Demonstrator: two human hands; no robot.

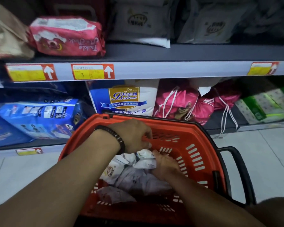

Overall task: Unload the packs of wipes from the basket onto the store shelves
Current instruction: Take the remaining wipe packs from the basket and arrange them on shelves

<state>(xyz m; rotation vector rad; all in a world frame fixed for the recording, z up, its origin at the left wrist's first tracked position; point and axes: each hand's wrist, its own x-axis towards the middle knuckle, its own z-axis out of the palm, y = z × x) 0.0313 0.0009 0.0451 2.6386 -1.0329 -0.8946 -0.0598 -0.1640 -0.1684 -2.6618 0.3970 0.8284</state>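
1. A red slotted plastic basket (184,128) with a black handle (241,169) folded down at its right side stands on the pale tiled floor (269,153), its far edge close to the lower grey store shelf (220,128).
2. White soft plastic packs of wipes (133,177) lie heaped in the basket, from the middle towards its near edge.
3. The right hand (166,166) is down inside the basket by the right wall, with its fingers curled round the edge of the topmost white pack (146,161).
4. The left hand (133,135), with a black bead bracelet (116,136) on the wrist, hangs over the far part of the basket. Its fingers curl down just above that same pack, but I cannot tell whether they hold anything.
5. On the upper grey shelf (187,51), a pink soft pack (67,36) lies near the front edge at the left, and grey-white packs (143,25) stand to its right.
6. Red and yellow price labels (92,71) sit along that shelf's front edge.
7. The lower shelf carries blue packs (39,115) at the left, a blue and white pack with a gold crest (126,97) behind the basket, pink drawstring bags (179,102) and green and white packs (261,104) at the right.
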